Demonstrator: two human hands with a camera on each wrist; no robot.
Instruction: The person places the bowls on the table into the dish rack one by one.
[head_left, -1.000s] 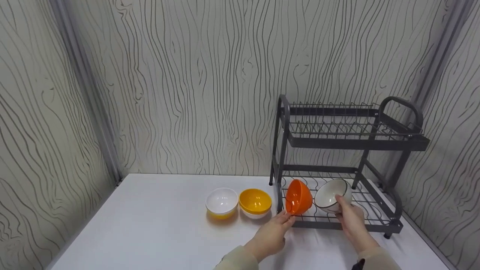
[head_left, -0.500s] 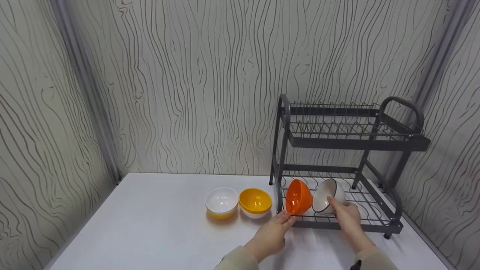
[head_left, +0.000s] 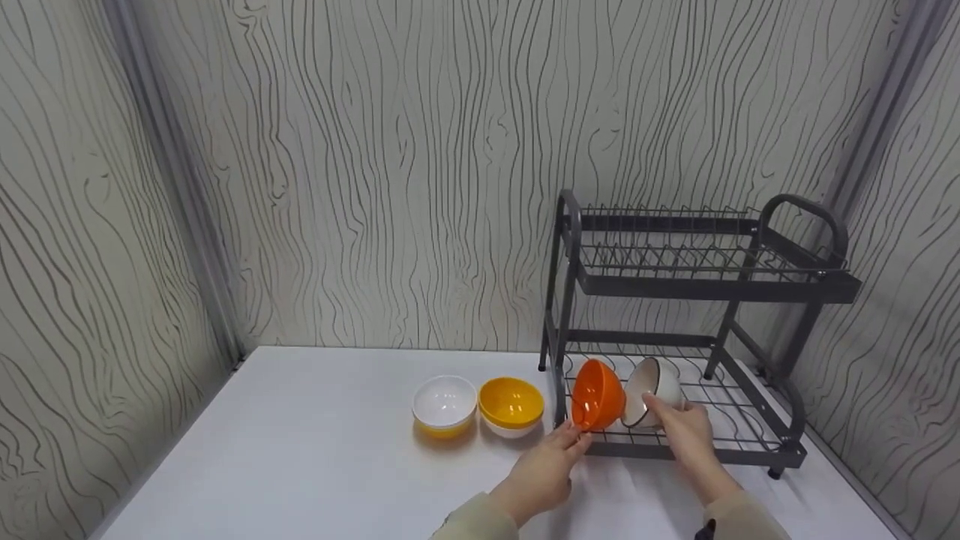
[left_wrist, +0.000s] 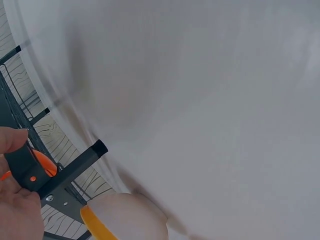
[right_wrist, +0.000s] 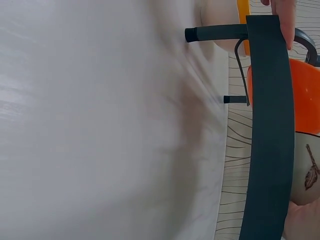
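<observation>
right hand (head_left: 688, 435): pinches dark-rimmed bowl (head_left: 663, 381) | left hand (head_left: 540, 472): touches orange bowl (head_left: 601, 394), finger closure unclear

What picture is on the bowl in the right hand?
The bowl has a brownish leaf, clearest in the right wrist view.

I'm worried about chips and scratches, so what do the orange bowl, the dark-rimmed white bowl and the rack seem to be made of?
Orange bowl: smooth and glossy with bright highlights; plastic or glazed ceramic, unclear which.
Dark-rimmed white bowl: probably glazed ceramic, going by its sheen and leaf motif.
Rack: likely metal with a dull dark coating, judging by its slender build and screw.
</observation>
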